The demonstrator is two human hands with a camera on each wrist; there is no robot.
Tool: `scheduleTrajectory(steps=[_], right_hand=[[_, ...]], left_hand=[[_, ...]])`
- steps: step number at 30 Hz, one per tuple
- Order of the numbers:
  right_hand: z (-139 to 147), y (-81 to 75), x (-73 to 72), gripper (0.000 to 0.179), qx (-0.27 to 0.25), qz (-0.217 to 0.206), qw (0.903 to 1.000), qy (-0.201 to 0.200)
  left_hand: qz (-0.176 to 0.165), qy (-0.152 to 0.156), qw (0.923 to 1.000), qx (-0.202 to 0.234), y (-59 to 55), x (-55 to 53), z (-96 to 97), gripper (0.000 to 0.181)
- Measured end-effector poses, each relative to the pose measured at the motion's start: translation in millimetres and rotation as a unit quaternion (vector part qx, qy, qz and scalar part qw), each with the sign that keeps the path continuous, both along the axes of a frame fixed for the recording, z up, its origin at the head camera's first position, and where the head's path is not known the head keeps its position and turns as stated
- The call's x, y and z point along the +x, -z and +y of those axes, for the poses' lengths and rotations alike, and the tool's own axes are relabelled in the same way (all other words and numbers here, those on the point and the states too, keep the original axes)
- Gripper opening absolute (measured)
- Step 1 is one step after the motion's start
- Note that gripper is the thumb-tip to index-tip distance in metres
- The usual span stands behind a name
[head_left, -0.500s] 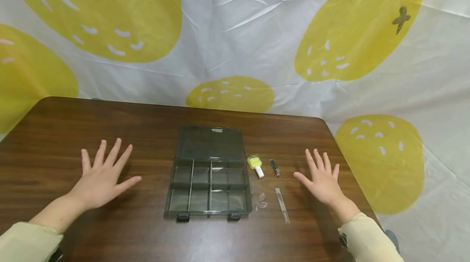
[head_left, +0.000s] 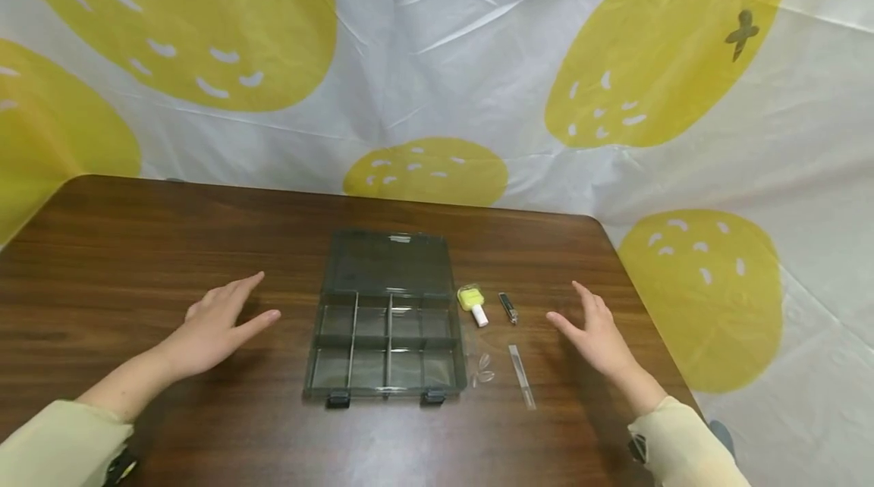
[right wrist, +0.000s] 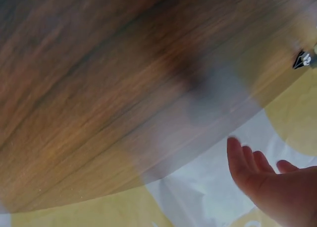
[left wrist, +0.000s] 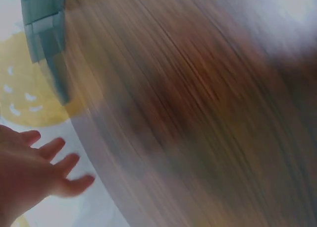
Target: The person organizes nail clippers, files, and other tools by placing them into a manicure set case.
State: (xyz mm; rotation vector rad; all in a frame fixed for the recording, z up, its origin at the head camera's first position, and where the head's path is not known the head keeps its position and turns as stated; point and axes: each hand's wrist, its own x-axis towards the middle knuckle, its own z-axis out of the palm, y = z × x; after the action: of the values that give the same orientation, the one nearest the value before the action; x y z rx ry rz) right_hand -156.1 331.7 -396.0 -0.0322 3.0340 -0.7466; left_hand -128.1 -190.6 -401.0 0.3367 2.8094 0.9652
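Observation:
In the head view my left hand (head_left: 208,328) hovers left of a dark translucent compartment box (head_left: 385,394), fingers extended and thumb apart, holding nothing. The box lies with its lid (head_left: 389,263) folded back and its compartments bare. My right hand (head_left: 597,335) is at the right, fingers loosely extended, also holding nothing. Between it and the box lie a small yellow bottle with a white cap (head_left: 471,300), a nail clipper (head_left: 508,307), a clear flat strip (head_left: 522,377) and several clear nail-shaped pieces (head_left: 483,375). Of these, the clipper and strip are nearest to my right hand.
The brown wooden table (head_left: 205,229) has rounded far corners. Behind it hangs a white cloth (head_left: 437,77) with yellow fruit prints, running along the right side too. Two black latches (head_left: 337,399) stick out from the box's front edge.
Both hands have turned from palm-down with spread fingers to thumb-side up, fingers closer together. The left hand has shifted slightly right, towards the box. Objects on the table have stayed put.

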Motion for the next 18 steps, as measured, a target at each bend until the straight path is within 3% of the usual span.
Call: scheduleTrajectory(steps=[3,7,13,18], right_hand=[[-3.1,0.2,1.4,0.076,-0.023,-0.017,0.9995,0.012],[-11.8,1.2,5.5,0.061,-0.057,-0.046,0.997,0.025],[-23.7,4.5,14.6,0.041,-0.143,-0.095,0.9847,0.03],[-28.5,8.2,20.8,0.04,-0.149,-0.131,0.9799,0.021]], left_hand=[[-0.041,0.005,0.9971,0.063,-0.6,-3.6,6.7,0.074],[-0.103,0.004,0.984,0.145,1.1,-7.9,14.8,0.067],[-0.207,-0.013,0.9444,0.255,6.3,-10.0,26.0,0.066],[-0.264,-0.012,0.9156,0.303,12.0,-10.8,35.7,0.07]])
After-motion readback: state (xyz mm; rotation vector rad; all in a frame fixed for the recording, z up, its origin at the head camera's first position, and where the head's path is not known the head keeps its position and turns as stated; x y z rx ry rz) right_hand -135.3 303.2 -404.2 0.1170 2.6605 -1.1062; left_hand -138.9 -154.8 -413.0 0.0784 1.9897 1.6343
